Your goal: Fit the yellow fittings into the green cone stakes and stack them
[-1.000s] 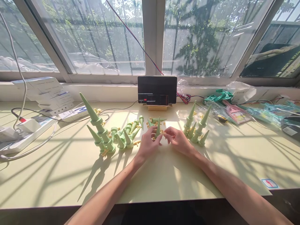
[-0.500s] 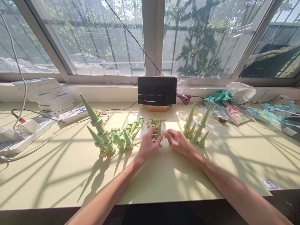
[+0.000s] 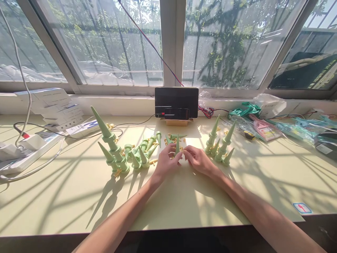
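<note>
My left hand (image 3: pixel 168 161) is curled around a pale green pointed plastic spike (image 3: pixel 177 143), which stands tip up. Facing it closely, my right hand (image 3: pixel 197 158) pinches a small yellow piece (image 3: pixel 182 149) at the spike's side; the fingers mostly hide it. Loose green spikes (image 3: pixel 177 136) and small yellow parts lie just beyond my hands. On the left are a cluster of green spikes with collars (image 3: pixel 143 159) and a tall stacked assembly (image 3: pixel 112 144). To the right stands another group of joined spikes (image 3: pixel 223 146).
A dark tablet (image 3: pixel 176 96) with a phone (image 3: pixel 177 113) before it leans at the back by the window. White boxes (image 3: pixel 56 105) and a power strip with cables (image 3: pixel 34 149) occupy the left. Plastic bags (image 3: pixel 263 126) lie on the right. The table's front edge (image 3: pixel 184 229) is near me.
Both hands have shifted very slightly left, and the spike's tip with them. The fingers of my right hand are a little more extended toward the spike. The other spikes stay in place.
</note>
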Motion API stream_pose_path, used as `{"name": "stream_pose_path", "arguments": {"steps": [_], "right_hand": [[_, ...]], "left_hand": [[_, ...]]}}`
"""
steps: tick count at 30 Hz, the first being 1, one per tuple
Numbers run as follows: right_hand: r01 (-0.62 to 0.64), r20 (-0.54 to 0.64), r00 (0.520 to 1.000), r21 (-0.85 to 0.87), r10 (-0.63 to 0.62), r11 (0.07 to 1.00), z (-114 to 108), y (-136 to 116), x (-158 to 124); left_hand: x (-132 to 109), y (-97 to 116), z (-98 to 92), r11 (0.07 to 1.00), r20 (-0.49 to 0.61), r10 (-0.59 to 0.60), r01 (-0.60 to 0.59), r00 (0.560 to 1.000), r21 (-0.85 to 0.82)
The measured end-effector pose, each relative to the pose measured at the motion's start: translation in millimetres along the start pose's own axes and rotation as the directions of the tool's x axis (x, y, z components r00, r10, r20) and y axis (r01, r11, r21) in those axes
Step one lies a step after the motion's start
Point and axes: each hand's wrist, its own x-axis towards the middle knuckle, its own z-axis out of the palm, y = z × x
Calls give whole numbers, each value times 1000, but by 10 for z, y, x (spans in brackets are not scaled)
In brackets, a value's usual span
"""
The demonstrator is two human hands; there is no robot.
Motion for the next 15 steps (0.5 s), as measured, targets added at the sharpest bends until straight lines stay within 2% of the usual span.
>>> {"name": "stream_pose_path", "arguments": {"steps": [9,15], "right_hand": [[32,28,999,16,-33,999,5,41,-2],[53,29,998,0,-53,999,-2,13,-4]], "left_hand": [[-12,58,-32,978,51,-112,120,992,-171],[-13,107,-60,963,143,-106,137,984,-232]]}}
